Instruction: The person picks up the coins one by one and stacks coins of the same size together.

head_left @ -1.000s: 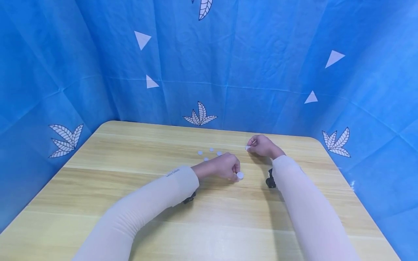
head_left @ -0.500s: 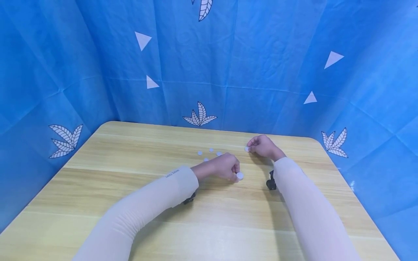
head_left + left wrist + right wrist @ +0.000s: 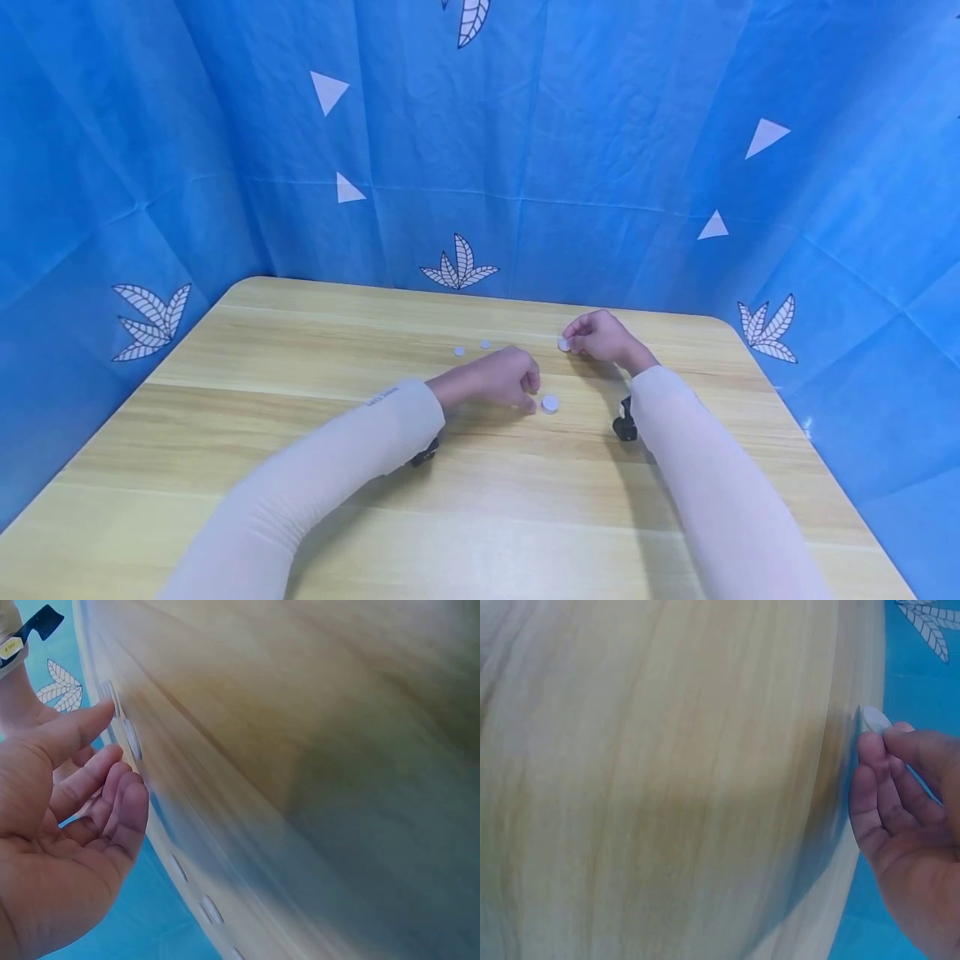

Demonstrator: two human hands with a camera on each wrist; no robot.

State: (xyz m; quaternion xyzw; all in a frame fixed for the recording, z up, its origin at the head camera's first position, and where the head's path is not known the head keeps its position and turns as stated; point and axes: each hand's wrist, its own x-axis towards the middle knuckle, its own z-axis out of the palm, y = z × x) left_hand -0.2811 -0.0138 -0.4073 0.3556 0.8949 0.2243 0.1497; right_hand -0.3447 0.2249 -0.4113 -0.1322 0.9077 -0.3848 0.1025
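Near the middle of the table, a white round disc (image 3: 550, 404) lies just right of my left hand (image 3: 504, 377). That hand holds nothing; a gap shows between its thumb and fingertips and the disc. In the left wrist view the thumb (image 3: 86, 727) and loosely bent fingers (image 3: 131, 814) are apart, with a white disc (image 3: 132, 739) beyond them. Farther back and to the right, my right hand (image 3: 600, 337) pinches another white disc (image 3: 876, 720) between thumb and fingertips, its edge sticking out past them.
Two small white discs (image 3: 459, 352) lie behind my left forearm, toward the table's back. The wooden table (image 3: 375, 517) ends at a blue curtain (image 3: 600, 150) with leaf prints on the back and sides. A dark wrist camera (image 3: 625, 423) hangs under the right sleeve.
My left hand has let go of the disc and drawn back slightly left, covering discs seen behind it before. My right hand has shifted slightly left with its disc.
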